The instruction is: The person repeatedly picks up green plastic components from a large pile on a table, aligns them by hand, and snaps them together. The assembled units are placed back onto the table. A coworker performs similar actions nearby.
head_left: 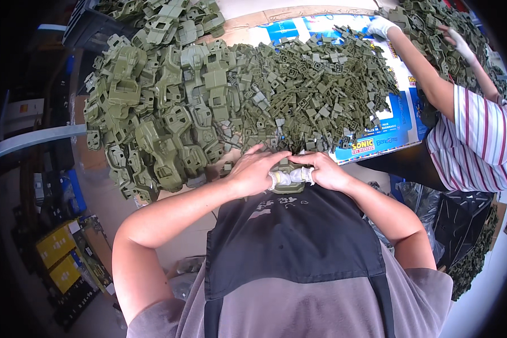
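Note:
Close against my apron, at the table's near edge, my left hand [257, 171] and my right hand [325, 170] grip an olive-green plastic part [290, 187] from both sides. Both thumbs wear white wraps and press on it, and the fingers curl over its far side. My hands cover much of the part, so its full shape is hidden. Just beyond them spreads a heap of small green plastic pieces [315, 84]. To the left of my left hand are piled larger green moulded bodies [169, 127], shaped like toy vehicle shells.
At the far right a person in a striped shirt [481, 141] reaches with a white-gloved hand [381, 27] toward the heap. Blue printed sheets [397, 132] lie under the pieces. A grey crate [90, 25] stands far left, yellow boxes [59, 248] lower left, a black bin [465, 222] at right.

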Action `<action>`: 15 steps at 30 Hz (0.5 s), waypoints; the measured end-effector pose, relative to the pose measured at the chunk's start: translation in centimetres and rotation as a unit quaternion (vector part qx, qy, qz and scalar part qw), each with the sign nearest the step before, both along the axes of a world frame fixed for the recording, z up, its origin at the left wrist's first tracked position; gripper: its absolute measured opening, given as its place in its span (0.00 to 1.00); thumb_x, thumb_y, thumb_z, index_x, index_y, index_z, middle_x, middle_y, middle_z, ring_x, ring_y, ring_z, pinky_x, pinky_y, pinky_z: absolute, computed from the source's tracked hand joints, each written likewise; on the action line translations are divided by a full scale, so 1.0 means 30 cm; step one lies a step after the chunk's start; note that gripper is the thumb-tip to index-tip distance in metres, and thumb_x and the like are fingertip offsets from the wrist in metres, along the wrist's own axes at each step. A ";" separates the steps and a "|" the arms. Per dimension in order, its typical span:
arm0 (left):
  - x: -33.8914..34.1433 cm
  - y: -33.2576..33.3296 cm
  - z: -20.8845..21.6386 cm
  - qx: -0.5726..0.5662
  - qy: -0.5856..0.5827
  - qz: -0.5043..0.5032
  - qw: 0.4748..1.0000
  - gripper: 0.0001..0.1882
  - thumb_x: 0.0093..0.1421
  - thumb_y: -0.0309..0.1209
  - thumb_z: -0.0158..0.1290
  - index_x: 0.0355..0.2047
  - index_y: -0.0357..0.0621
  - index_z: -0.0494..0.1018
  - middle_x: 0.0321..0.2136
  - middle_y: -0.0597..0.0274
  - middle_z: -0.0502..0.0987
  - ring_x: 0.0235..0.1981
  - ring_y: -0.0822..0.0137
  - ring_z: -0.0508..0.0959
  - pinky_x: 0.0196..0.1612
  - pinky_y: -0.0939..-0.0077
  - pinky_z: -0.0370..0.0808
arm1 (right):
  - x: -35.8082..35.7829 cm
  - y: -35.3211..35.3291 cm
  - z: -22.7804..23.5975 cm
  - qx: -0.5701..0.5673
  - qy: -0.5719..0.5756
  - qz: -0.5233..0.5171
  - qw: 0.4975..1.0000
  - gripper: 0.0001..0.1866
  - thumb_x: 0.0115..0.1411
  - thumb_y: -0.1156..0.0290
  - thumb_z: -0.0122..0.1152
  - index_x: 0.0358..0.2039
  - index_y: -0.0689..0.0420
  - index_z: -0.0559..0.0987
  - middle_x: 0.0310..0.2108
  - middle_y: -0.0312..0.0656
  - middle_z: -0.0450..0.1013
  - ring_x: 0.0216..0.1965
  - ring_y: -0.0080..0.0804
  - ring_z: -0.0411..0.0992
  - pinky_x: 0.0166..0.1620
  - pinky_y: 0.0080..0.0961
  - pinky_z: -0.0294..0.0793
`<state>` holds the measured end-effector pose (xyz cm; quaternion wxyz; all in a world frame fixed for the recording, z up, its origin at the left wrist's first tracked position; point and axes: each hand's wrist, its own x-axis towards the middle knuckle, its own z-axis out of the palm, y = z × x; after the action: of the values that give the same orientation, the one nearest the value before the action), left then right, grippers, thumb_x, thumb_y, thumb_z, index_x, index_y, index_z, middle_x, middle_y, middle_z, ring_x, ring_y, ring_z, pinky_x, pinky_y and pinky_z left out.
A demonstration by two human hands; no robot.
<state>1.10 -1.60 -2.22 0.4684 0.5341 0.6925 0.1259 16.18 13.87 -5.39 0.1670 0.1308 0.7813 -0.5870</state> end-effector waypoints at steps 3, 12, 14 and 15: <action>-0.059 0.040 0.117 0.006 0.040 -0.011 0.999 0.46 0.50 0.40 0.58 0.64 0.49 0.45 0.60 0.48 0.57 0.60 0.55 0.60 0.65 0.60 0.46 | -0.004 0.059 0.050 -0.082 -0.001 -0.021 0.996 0.26 0.53 0.64 0.62 0.52 0.61 0.70 0.47 0.49 0.71 0.47 0.35 0.71 0.50 0.26 0.67; -0.033 -0.223 -0.023 0.078 -0.326 0.342 0.878 0.42 0.44 0.30 0.65 0.59 0.43 0.56 0.59 0.55 0.57 0.60 0.64 0.58 0.62 0.70 0.54 | -0.066 0.090 0.170 0.127 0.157 0.020 0.979 0.30 0.53 0.56 0.59 0.54 0.56 0.66 0.47 0.52 0.69 0.52 0.49 0.65 0.55 0.39 0.62; -0.017 -0.188 -0.002 0.136 -0.260 0.307 0.906 0.37 0.46 0.28 0.62 0.56 0.39 0.58 0.53 0.61 0.64 0.56 0.68 0.62 0.60 0.73 0.54 | -0.160 -0.043 0.184 0.164 0.218 0.089 0.958 0.35 0.49 0.49 0.60 0.53 0.56 0.65 0.39 0.53 0.71 0.43 0.50 0.68 0.48 0.42 0.66; -0.013 -0.214 -0.053 0.169 -0.224 0.287 0.916 0.36 0.47 0.28 0.62 0.55 0.37 0.59 0.53 0.60 0.64 0.56 0.68 0.63 0.59 0.73 0.57 | -0.191 -0.103 0.220 0.182 0.170 0.151 0.956 0.35 0.48 0.56 0.61 0.54 0.57 0.63 0.37 0.52 0.70 0.42 0.49 0.69 0.47 0.42 0.67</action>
<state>0.71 -8.01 -3.81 0.4577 0.3412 0.6616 0.4862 10.44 10.79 1.21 0.0916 -0.0626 0.9026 -0.4160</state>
